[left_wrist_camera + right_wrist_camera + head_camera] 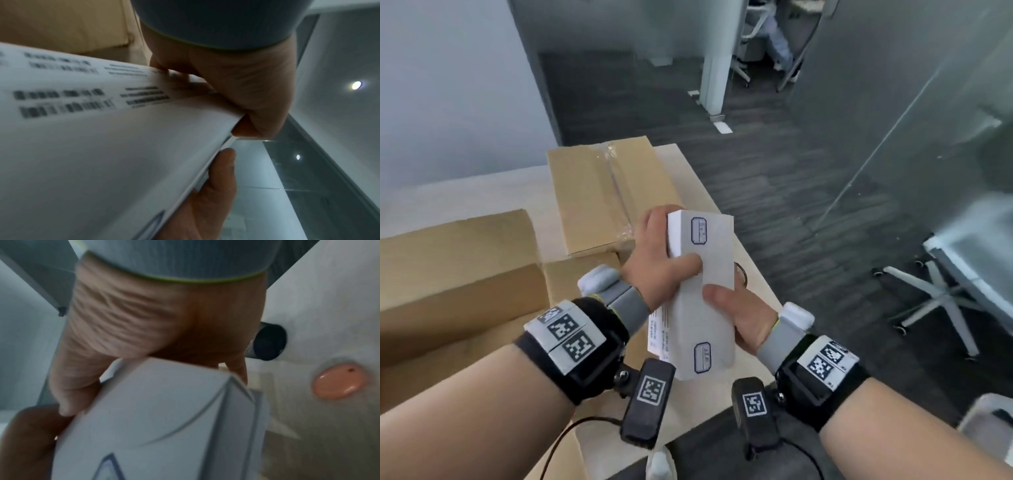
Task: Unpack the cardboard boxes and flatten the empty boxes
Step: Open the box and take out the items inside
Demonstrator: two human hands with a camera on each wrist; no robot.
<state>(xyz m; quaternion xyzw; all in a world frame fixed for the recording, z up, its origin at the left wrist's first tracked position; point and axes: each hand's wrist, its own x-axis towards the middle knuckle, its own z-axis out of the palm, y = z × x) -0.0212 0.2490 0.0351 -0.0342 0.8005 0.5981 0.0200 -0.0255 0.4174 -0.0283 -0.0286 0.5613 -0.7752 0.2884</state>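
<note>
I hold a stack of flat white boxes [702, 294] with blue stamps above the table's right edge. My left hand [654, 246] grips the far end, thumb across the top face. My right hand [743, 315] grips the right side, thumb on top, fingers hidden underneath. In the left wrist view the white boxes [102, 146] show blurred barcode labels, with my left hand [246, 91] curled round their end. In the right wrist view my right hand [154, 321] clasps a white box [154, 418]. A taped cardboard box [602, 192] sits behind. An open cardboard box [458, 267] stands at the left.
The light wooden table [726, 205] ends just right of my hands, with dark carpet [791, 192] beyond. A black tape roll [269, 342] and an orange oval object [339, 381] lie on the table under the boxes. A white chair base [941, 301] and a glass partition [893, 137] stand at the right.
</note>
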